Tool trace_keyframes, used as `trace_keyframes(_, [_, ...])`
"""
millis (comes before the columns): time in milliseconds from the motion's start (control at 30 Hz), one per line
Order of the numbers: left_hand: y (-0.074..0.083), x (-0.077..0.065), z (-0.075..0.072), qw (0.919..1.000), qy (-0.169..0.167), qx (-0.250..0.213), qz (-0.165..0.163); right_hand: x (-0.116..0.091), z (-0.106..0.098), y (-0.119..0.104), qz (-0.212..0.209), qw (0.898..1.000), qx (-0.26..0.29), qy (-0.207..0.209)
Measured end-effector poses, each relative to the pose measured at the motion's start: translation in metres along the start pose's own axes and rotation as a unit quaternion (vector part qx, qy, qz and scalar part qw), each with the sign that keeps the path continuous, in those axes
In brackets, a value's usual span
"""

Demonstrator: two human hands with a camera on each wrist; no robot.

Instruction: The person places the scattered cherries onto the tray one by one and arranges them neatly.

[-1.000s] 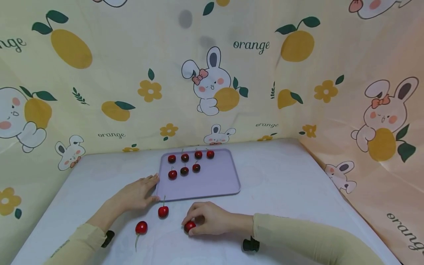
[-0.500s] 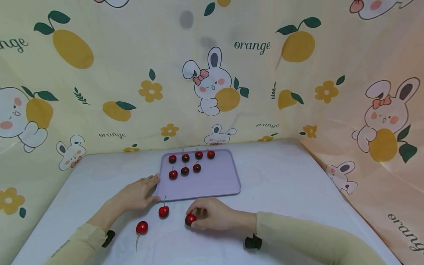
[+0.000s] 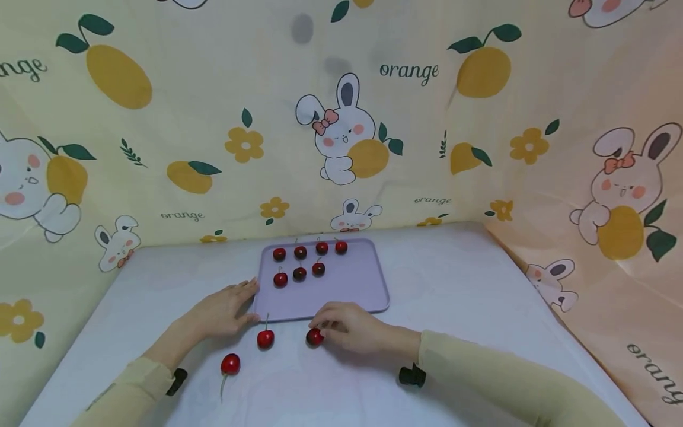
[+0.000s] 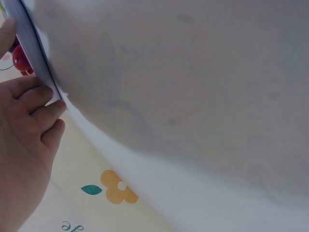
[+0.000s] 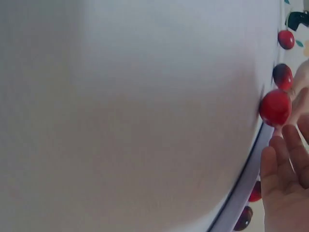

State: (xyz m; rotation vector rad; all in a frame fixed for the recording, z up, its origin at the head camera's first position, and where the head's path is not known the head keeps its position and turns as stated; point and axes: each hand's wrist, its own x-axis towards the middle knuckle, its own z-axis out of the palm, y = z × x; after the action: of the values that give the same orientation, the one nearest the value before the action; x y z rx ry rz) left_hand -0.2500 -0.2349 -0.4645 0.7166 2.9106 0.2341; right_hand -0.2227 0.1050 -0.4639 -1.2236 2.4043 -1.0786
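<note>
A lilac tray (image 3: 352, 290) lies on the table with several dark red cherries (image 3: 318, 269) in two rows. My left hand (image 3: 221, 311) rests at its left side, fingers extended along the rim and thumb by the front corner; the left wrist view shows the fingertips against the tray edge (image 4: 41, 58). My right hand (image 3: 354, 326) pinches a cherry (image 3: 315, 337) at the fingertips, just in front of the tray; in the right wrist view this cherry (image 5: 275, 107) sits beyond the fingers. To its left is a stemmed cherry (image 3: 265, 339), and another cherry (image 3: 230, 364) lies nearer me, stem forward.
A white cloth (image 3: 453, 284) covers the table. Behind and along the sides hangs a cream curtain (image 3: 267, 71) printed with rabbits and oranges. Each wrist wears a small black device, such as the right camera (image 3: 412, 375).
My right hand has moved away from me toward the tray's front edge, taking the pinched cherry with it. The left hand has stayed against the tray.
</note>
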Motion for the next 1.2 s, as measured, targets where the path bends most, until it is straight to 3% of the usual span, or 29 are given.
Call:
trace_keyframes(600, [0.002, 0.002, -0.001, 1.0, -0.006, 0.001, 0.005, 0.008, 0.009, 0.004, 0.017, 0.999, -0.025, -0.02])
trace_keyframes(800, [0.001, 0.002, -0.001, 1.0, -0.004, 0.001, 0.005, 0.01, 0.01, 0.003, 0.048, 0.998, -0.041, -0.026])
trace_keyframes(1000, [0.002, 0.002, -0.001, 1.0, -0.005, 0.002, 0.0, 0.008, 0.01, 0.006, 0.047, 0.998, -0.032, -0.017])
trace_keyframes(1200, [0.002, 0.001, 0.0, 1.0, -0.002, 0.003, -0.003, 0.004, 0.005, 0.011, 0.054, 0.998, 0.01, 0.005])
